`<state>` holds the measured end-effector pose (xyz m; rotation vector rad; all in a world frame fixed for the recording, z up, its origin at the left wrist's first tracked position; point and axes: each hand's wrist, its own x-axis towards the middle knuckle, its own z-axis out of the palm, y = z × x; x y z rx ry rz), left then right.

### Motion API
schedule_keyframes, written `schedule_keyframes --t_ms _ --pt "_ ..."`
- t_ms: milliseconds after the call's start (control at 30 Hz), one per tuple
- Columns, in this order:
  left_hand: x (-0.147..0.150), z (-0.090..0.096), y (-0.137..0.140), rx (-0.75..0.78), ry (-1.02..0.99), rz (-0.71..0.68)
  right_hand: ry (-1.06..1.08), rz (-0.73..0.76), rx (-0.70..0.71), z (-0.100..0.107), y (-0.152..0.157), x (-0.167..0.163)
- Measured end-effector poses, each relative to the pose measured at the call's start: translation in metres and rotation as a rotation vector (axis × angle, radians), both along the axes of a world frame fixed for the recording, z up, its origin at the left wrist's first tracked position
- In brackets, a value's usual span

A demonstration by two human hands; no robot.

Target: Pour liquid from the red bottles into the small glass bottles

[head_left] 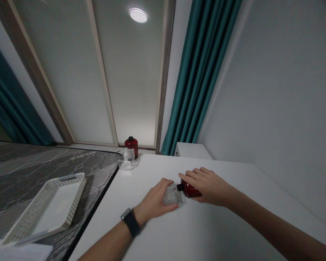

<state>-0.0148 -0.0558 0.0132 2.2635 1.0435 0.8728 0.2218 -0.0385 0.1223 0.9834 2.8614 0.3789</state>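
Over the white tabletop (152, 239), near its middle, a person's two hands meet around a bottle and a clear container. The right hand (203, 184) grasps the dark red bottle (189, 190), its fingers lying over the top and the thumb side beneath. The bottle is tipped onto its side, with its black top (180, 187) pointing left toward the clear container (174, 195). The left hand (159, 198) is curled around that container from the left, thumb and fingers spread along its sides; a dark watch (130, 222) sits on that wrist. The clear plastic is hard to read against the white, so whether the black top touches the container or stops just above it cannot be told. At the far left corner of the tabletop stands a second red bottle (135, 144), upright, with a clear box (126, 165) just in front of it. Left of the tabletop, on a grey patterned surface (97, 166), lies a white basket (80, 185) with holes in its sides. Farther back hang teal curtains (195, 79) beside pale door panels (130, 72).
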Motion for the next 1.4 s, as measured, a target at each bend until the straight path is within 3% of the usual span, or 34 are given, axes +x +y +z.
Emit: schedule_keyframes --t_ms 1400 --pt "0.0 0.0021 -0.001 0.003 -0.009 -0.001 0.013 0.038 0.06 0.0013 -0.0008 -0.0002"
